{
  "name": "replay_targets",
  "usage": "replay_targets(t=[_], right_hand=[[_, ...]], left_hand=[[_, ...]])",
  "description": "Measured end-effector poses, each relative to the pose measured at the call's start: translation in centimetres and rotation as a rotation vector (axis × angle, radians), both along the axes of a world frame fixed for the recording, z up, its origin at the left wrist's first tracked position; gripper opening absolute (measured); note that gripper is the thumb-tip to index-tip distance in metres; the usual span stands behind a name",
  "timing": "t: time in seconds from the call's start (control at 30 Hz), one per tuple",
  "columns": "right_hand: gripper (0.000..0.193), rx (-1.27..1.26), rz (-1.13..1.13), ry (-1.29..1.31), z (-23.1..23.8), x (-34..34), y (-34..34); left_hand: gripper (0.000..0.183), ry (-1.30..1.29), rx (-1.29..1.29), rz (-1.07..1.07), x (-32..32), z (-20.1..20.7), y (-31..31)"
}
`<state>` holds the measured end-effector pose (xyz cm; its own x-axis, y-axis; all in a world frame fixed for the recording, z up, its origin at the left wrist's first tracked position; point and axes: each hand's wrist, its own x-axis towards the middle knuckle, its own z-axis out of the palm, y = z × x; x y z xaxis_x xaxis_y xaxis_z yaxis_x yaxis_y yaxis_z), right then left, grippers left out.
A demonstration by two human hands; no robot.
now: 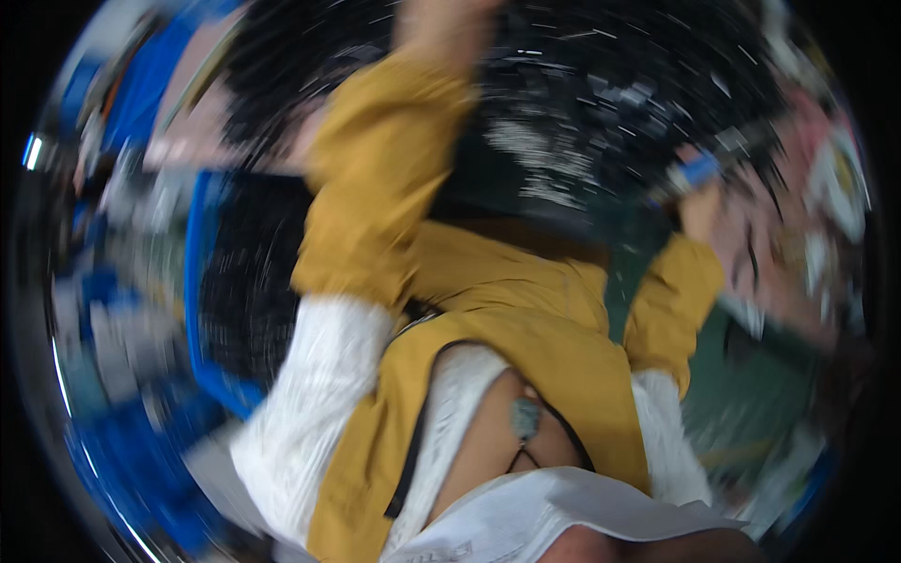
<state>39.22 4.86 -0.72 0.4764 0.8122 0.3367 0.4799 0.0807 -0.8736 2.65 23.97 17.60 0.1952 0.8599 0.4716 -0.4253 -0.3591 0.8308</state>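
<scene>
Heavy blur. Left hand [441,23] raised at top edge, grip unreadable. Right hand [702,208] grasps dark tool [723,155] with blue band. Yellow sleeves [375,188]. White printed sheet [554,516] low centre.

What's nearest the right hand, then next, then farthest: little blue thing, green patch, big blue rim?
1. Little blue thing, just above the right hand.
2. Green patch, lower right.
3. Big blue rim, far left.
</scene>
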Motion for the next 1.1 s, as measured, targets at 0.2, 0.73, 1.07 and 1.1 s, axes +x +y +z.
replay_targets(t=[0.2,0.73,1.07,1.1], right_hand=[[0.037,0.019,-0.053,-0.363,2.9,2.4,-4.7],[0.016,-0.534,0.371,-1.42,8.2,4.1,-1.2],[0.01,0.568,-0.332,-0.899,12.4,9.9,5.5],[0.012,0.32,-0.25,-0.559,12.6,10.4,5.2]], left_hand=[[0.037,-0.145,-0.48,-0.182,-7.1,-6.8,-12.5],[0.033,-0.145,-0.791,-0.385,-4.7,-12.0,-18.4],[0.033,-0.207,-0.798,-0.406,-5.1,-12.7,-18.7],[0.035,-0.207,-0.815,-0.407,-5.4,-12.9,-18.5]])
